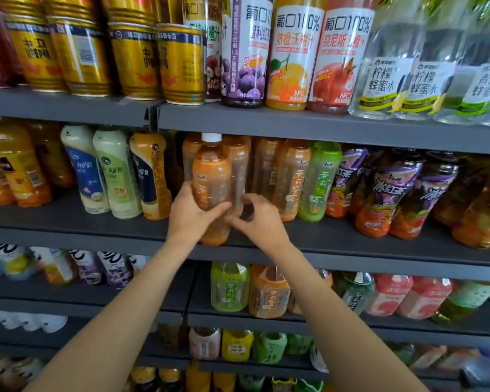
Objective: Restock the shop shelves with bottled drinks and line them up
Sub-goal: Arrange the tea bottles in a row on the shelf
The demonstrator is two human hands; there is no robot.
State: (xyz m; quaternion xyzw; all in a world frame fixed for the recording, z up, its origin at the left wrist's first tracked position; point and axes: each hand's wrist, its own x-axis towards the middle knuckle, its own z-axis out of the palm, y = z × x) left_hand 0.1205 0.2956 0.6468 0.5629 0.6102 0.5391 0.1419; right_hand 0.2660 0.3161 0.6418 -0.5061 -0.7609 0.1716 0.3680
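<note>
Both hands are up at the second shelf, at about 12 o'clock from the person, working on one orange tea bottle with a white cap. The left hand is wrapped round the bottle's lower half, thumb across the front and fingers behind, which steadies it upright while its base sits at the very front edge of the shelf. The right hand lies just beside it at 3 o'clock, fingers curled and blurred near the foot of the bottle; I cannot tell whether it grips the same bottle, a neighbour behind it, or nothing. The held bottle stands forward of the other orange tea bottles, which fill the space behind it and to its right at 2 o'clock, so it is probably being set as the front of that column, and its label, now showing on the left, may need turning to face out like theirs. A green tea bottle stands next in the row, and purple-labelled iced tea bottles continue toward 3 o'clock. Tall milk drink bottles stand at 9 o'clock. Gold cans and juice bottles sit on the shelf above.
</note>
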